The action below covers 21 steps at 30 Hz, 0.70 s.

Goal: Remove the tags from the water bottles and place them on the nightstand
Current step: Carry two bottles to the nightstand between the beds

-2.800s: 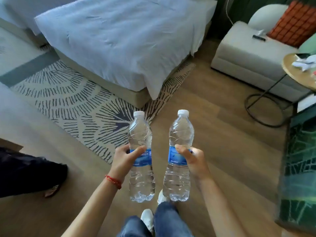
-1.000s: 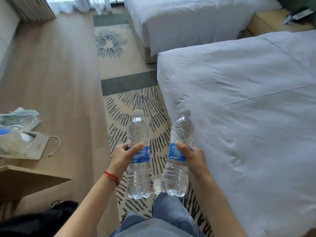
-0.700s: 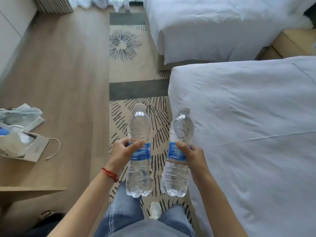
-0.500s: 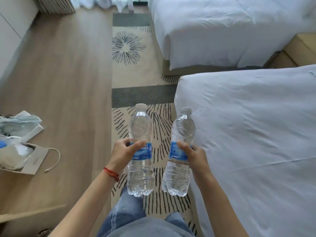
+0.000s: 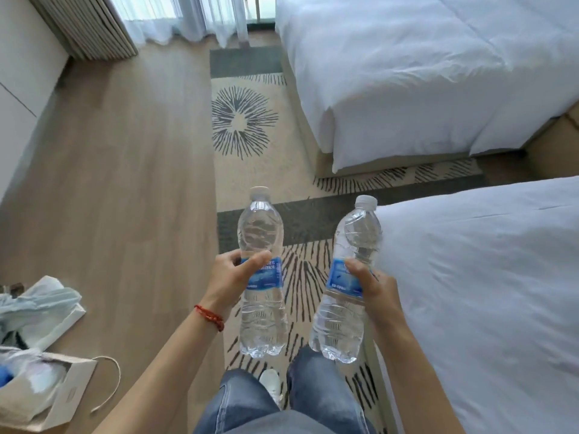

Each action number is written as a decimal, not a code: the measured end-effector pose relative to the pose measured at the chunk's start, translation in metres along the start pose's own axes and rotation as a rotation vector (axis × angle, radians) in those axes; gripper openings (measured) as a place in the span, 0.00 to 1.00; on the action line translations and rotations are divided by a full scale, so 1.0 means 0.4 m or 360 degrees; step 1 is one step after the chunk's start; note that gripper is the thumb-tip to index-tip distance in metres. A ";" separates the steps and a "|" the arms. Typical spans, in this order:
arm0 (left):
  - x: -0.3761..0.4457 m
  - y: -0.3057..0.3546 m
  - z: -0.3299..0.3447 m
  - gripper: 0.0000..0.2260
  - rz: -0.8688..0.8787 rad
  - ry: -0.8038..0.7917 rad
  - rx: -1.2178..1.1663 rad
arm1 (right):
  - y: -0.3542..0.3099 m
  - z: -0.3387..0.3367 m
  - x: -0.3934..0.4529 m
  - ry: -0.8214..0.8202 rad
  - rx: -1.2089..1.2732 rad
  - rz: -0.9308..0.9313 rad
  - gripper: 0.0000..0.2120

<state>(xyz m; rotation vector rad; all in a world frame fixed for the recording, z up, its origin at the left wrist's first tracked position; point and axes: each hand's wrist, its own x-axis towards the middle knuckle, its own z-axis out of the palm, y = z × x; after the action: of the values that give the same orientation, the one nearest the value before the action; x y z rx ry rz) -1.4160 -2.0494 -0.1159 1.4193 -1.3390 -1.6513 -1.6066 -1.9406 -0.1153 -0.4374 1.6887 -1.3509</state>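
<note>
Hotel room: wood floor point(image 5: 125, 183), patterned rug point(image 5: 250, 145), two white beds.
Two water bottles held upright over the rug: left hand point(image 5: 230, 281) wrapped around one bottle point(image 5: 261, 277), right hand point(image 5: 374, 285) around the other bottle point(image 5: 347, 280).

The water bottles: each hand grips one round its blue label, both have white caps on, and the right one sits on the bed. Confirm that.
Not quite. In the head view the right hand holds its water bottle in the air beside the bed, not on it. The rest stands: the left hand grips the other bottle round its blue label, and both white caps are on.
</note>
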 end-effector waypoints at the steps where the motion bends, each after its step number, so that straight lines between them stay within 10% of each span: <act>1: 0.042 0.013 0.002 0.04 -0.0012 0.0010 -0.0014 | -0.018 0.009 0.042 0.0002 -0.0017 -0.0004 0.18; 21: 0.797 0.347 0.260 0.05 0.0019 -0.0081 0.0030 | -0.400 0.023 0.786 -0.0040 0.0120 -0.0033 0.10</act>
<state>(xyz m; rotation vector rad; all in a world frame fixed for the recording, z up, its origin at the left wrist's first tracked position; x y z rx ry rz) -1.6247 -2.3465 -0.1117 1.3859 -1.3921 -1.6815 -1.8063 -2.2313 -0.1032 -0.4275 1.6115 -1.4136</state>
